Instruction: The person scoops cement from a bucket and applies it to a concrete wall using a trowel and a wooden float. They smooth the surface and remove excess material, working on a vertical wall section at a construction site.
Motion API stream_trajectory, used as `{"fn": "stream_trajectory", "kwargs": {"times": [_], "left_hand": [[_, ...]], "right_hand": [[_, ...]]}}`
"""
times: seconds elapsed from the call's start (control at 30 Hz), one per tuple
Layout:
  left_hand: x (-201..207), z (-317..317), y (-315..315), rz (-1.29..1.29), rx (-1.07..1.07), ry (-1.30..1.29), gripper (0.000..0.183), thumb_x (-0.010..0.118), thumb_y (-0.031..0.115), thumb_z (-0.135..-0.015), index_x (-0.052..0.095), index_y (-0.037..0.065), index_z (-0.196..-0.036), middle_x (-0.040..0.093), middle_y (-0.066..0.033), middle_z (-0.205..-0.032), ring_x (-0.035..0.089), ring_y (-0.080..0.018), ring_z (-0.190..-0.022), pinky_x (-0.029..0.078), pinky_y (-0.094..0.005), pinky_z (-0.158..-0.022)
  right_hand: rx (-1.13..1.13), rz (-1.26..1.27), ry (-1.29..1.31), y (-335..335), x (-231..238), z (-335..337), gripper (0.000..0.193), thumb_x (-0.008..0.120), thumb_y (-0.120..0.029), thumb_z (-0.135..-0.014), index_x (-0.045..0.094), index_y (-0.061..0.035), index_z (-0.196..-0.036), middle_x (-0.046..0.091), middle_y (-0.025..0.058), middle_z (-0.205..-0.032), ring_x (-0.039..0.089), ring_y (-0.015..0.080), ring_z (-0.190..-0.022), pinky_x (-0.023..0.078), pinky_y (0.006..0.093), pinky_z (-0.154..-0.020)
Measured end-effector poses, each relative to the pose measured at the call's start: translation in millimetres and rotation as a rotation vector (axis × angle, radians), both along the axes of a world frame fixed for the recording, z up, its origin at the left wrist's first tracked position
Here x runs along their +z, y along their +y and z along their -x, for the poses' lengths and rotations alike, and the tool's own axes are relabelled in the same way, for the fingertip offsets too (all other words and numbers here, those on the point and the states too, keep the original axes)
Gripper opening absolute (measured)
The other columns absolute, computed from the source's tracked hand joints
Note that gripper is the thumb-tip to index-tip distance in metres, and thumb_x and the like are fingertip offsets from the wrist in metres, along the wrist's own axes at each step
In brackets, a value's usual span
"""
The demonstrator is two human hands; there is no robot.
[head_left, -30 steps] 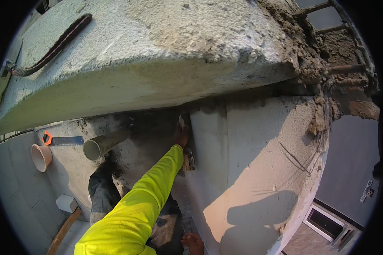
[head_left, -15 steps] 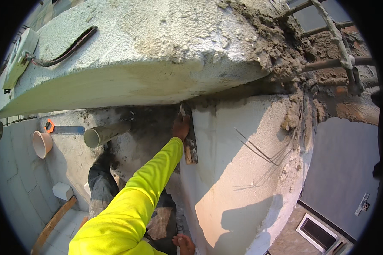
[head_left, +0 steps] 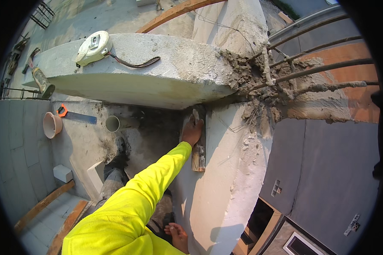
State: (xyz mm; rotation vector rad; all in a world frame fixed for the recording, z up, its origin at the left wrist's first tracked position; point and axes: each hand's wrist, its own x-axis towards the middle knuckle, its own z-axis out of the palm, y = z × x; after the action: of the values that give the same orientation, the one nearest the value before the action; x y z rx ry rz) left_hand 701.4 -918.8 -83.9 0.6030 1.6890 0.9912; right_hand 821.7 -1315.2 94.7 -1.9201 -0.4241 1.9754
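My left hand (head_left: pixel 192 131), at the end of a yellow sleeve, is closed on a long, narrow plastering float (head_left: pixel 198 160). The float lies lengthwise against the pale block wall (head_left: pixel 230 157), its upper end close to the inner corner under the top of the adjoining wall (head_left: pixel 144 91). Low in the picture, by my knee, my right hand (head_left: pixel 177 236) hangs with loosely bent fingers apart and nothing visible in them. A white tape measure (head_left: pixel 93 48) with a dark strap rests on top of the adjoining wall.
Steel bars (head_left: pixel 323 63) jut from rough mortar (head_left: pixel 247 72) at the upper right. A hammer (head_left: pixel 40 78) lies on the wall's left end. Below are a pink bucket (head_left: pixel 52 125), a handsaw (head_left: pixel 78 117), a pipe (head_left: pixel 113 123) and a white block (head_left: pixel 63 173).
The whole view has shifted, so more of the wall top, tape measure and hammer shows. My left hand keeps hold of the float at the wall; my right hand stays low.
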Motion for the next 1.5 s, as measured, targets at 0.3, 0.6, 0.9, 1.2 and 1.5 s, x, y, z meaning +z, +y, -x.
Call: {"fn": "stream_trajectory", "kwargs": {"times": [0.3,0.6,0.9,1.2,1.5], "left_hand": [[108.1,2.9,-7.2,0.029,-0.018,-0.01,0.072,0.056,0.038,-0.094,0.038,-0.006,-0.147,0.054,-0.0329,-0.132,0.051,-0.0437,-0.126,0.039,-0.0407,-0.105],[183.9,5.3,-10.4,-0.029,-0.056,0.026,0.071,0.056,0.04,-0.093,0.04,-0.006,-0.144,0.055,-0.0348,-0.123,0.054,-0.0487,-0.114,0.043,-0.0475,-0.096],[228.1,6.6,-37.8,-0.427,-0.073,0.025,0.067,0.059,0.027,-0.095,0.035,-0.011,-0.145,0.055,-0.0245,-0.111,0.054,-0.0385,-0.103,0.043,-0.0425,-0.091],[130.8,46.5,-139.7,0.001,-0.135,-0.042,0.067,0.055,0.037,-0.096,0.043,-0.012,-0.14,0.055,-0.0347,-0.125,0.052,-0.0456,-0.118,0.04,-0.0457,-0.102],[-6.8,46.0,-103.4,0.417,-0.198,0.006,0.076,0.056,0.048,-0.09,0.05,-0.012,-0.136,0.055,-0.0329,-0.134,0.05,-0.0436,-0.13,0.039,-0.0395,-0.109]], "right_hand": [[0.078,0.096,-0.071,30.3,34.8,7.4,0.029,0.057,-0.018,-0.102,0.058,0.0032,-0.122,0.068,0.0127,-0.107,0.065,0.0176,-0.095,0.052,0.0306,-0.088],[0.074,0.039,-0.087,52.9,56.3,11.0,0.027,0.057,-0.017,-0.102,0.06,0.0027,-0.121,0.068,0.0107,-0.105,0.065,0.0169,-0.096,0.051,0.0297,-0.087],[0.134,-0.051,-0.114,64.3,62.2,8.5,0.027,0.056,-0.017,-0.102,0.059,0.0027,-0.121,0.069,0.0107,-0.105,0.066,0.0162,-0.092,0.053,0.0287,-0.083],[0.111,-0.085,-0.118,67.0,50.4,18.9,0.027,0.056,-0.019,-0.103,0.06,0.002,-0.119,0.069,0.011,-0.105,0.067,0.0169,-0.093,0.054,0.0283,-0.083],[-0.024,-0.034,-0.19,68.7,25.0,36.0,0.025,0.055,-0.016,-0.102,0.059,0.0033,-0.117,0.069,0.0133,-0.102,0.068,0.0179,-0.089,0.056,0.0298,-0.079]]}}
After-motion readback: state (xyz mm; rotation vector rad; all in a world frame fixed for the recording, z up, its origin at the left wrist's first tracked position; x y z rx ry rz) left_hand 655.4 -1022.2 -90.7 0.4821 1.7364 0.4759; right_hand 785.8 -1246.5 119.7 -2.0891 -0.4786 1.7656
